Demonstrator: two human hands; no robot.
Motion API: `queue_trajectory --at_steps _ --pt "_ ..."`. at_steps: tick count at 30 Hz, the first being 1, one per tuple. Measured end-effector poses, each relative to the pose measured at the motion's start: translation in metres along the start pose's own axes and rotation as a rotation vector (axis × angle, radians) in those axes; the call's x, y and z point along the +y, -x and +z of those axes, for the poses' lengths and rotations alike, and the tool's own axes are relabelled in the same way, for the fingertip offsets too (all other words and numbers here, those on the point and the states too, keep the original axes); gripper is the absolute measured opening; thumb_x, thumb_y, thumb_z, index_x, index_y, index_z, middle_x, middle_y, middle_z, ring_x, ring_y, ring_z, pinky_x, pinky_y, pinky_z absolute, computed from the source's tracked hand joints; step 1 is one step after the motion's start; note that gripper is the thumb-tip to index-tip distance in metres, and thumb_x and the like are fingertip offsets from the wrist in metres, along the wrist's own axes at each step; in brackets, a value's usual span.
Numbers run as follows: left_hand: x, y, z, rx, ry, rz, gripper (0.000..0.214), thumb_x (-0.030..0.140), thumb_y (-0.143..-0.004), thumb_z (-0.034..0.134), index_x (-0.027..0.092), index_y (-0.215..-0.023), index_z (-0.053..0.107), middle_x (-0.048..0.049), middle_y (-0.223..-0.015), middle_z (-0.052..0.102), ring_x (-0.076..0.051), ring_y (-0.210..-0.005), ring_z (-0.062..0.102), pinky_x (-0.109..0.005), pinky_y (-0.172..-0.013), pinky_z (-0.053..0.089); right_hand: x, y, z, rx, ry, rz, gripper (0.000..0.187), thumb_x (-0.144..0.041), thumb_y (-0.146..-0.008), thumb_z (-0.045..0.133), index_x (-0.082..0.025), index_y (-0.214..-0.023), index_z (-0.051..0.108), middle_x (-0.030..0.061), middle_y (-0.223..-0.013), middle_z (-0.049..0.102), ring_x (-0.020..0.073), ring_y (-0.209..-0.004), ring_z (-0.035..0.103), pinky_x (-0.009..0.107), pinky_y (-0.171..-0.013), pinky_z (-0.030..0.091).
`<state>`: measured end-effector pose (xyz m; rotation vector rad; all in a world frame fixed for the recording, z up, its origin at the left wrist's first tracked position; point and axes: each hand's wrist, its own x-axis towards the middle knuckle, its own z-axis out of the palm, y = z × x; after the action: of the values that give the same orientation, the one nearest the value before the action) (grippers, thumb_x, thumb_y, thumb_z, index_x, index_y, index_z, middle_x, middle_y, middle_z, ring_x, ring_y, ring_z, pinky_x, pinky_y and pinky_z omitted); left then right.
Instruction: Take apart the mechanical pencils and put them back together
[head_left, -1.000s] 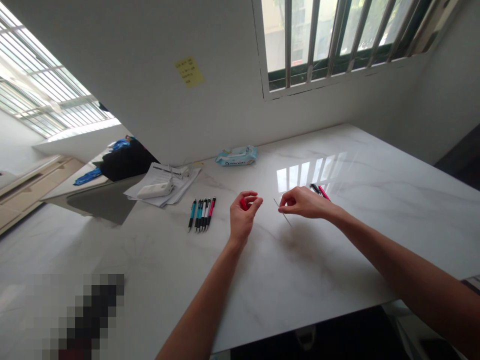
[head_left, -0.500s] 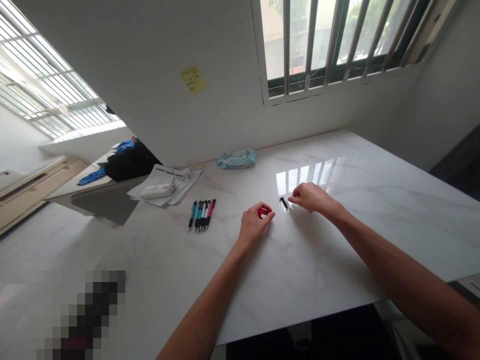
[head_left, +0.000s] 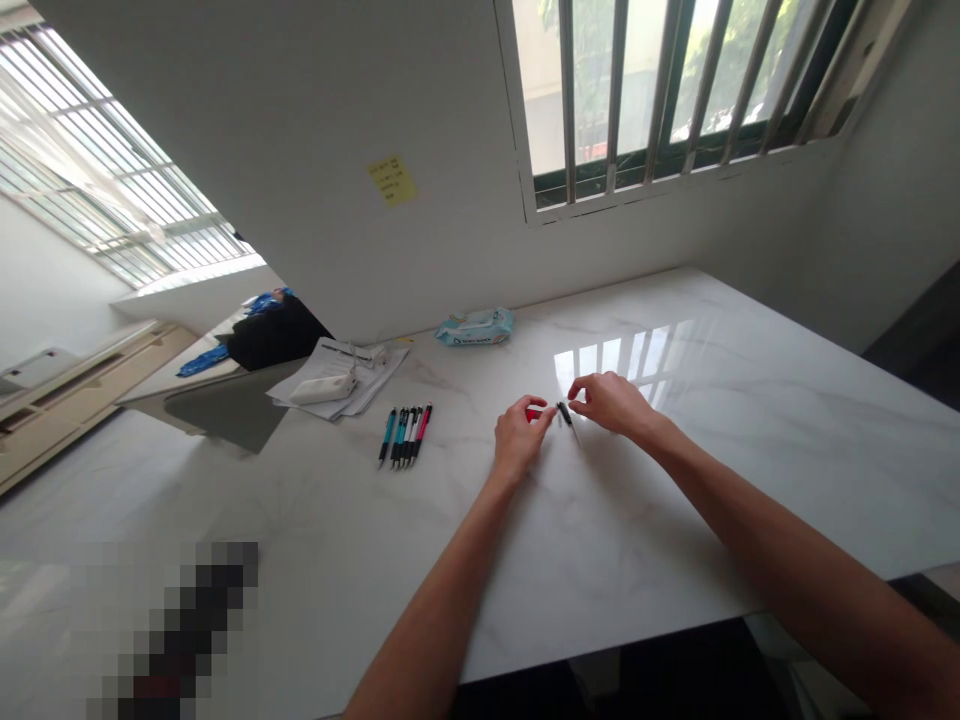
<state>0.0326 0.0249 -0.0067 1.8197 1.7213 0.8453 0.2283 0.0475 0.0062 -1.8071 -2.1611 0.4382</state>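
Note:
My left hand [head_left: 517,437] pinches a small red pen part [head_left: 534,413] at its fingertips, and most of that part is hidden by the fingers. My right hand [head_left: 611,403] sits just to the right, its fingertips at a short black pen part [head_left: 564,413]. A thin, pale refill seems to run down from that black part. The hands are close together but not touching, both over the white marble table [head_left: 637,520]. Several pens with teal, black and pink barrels [head_left: 404,435] lie side by side to the left of my hands.
A pack of wet wipes [head_left: 474,327] lies near the wall. Papers [head_left: 337,380] with a white pouch [head_left: 322,388] lie further left, and a black bag [head_left: 277,335] stands beyond them. A barred window [head_left: 660,100] is above the table. A pixelated blur [head_left: 176,630] covers the lower left.
My left hand has moved right and closer to my right hand, carrying the red part. The black part now sits closer to it, at my right fingertips.

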Motion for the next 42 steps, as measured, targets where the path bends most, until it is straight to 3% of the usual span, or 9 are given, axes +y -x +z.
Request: queue_trajectory --at_steps 6,13,26,32,37,42 --pt "0.0 0.009 -0.01 0.016 -0.257 0.114 0.014 0.034 -0.093 0.066 0.029 -0.096 0.078 0.0002 -0.092 0.079 -0.02 -0.085 0.07 -0.03 -0.082 0.047 0.001 -0.001 0.002 -0.022 0.058 -0.018 0.017 -0.033 -0.093 0.066 -0.029 -0.1 0.081 0.0054 -0.089 0.077 0.0217 -0.083 0.071 0.026 -0.066 0.044" --pt "0.0 0.014 0.001 -0.099 -0.405 0.192 0.021 0.035 -0.096 0.062 0.032 -0.106 0.081 -0.003 -0.099 0.076 -0.021 -0.089 0.069 -0.031 -0.083 0.048 0.006 -0.003 0.006 -0.079 0.106 -0.007 0.025 -0.033 -0.092 0.07 -0.029 -0.115 0.079 0.0089 -0.102 0.078 0.0252 -0.093 0.072 0.029 -0.072 0.046" --pt "0.0 0.015 0.005 -0.127 -0.44 0.238 0.03 0.037 -0.101 0.053 0.035 -0.117 0.079 -0.0041 -0.1 0.072 -0.02 -0.085 0.068 -0.03 -0.077 0.048 0.003 0.0 0.009 -0.109 0.128 -0.037 0.032 -0.021 -0.088 0.067 -0.034 -0.115 0.079 0.0064 -0.092 0.077 0.0253 -0.093 0.072 0.027 -0.07 0.044" --pt "-0.001 0.012 0.005 -0.133 -0.452 0.251 0.029 0.035 -0.101 0.053 0.034 -0.118 0.077 -0.0036 -0.101 0.072 -0.02 -0.086 0.068 -0.03 -0.079 0.048 0.002 0.0 0.005 -0.127 0.132 -0.018 0.031 -0.025 -0.087 0.072 -0.031 -0.117 0.078 0.008 -0.096 0.078 0.0262 -0.095 0.073 0.028 -0.074 0.046" --pt "-0.005 0.007 0.006 -0.077 -0.485 0.164 0.029 0.032 -0.098 0.058 0.029 -0.122 0.073 -0.0044 -0.107 0.073 -0.021 -0.091 0.068 -0.031 -0.084 0.049 -0.003 0.004 0.002 -0.153 0.133 -0.006 0.029 -0.029 -0.087 0.076 -0.029 -0.116 0.078 0.0087 -0.098 0.078 0.0278 -0.096 0.073 0.031 -0.079 0.047" --pt "-0.004 0.003 0.007 -0.104 -0.504 0.191 0.031 0.033 -0.1 0.055 0.033 -0.125 0.073 -0.0039 -0.11 0.072 -0.02 -0.091 0.069 -0.03 -0.084 0.049 -0.009 0.009 0.0 -0.164 0.152 -0.009 0.03 -0.029 -0.087 0.075 -0.026 -0.117 0.077 0.01 -0.1 0.078 0.0277 -0.094 0.074 0.031 -0.08 0.047"
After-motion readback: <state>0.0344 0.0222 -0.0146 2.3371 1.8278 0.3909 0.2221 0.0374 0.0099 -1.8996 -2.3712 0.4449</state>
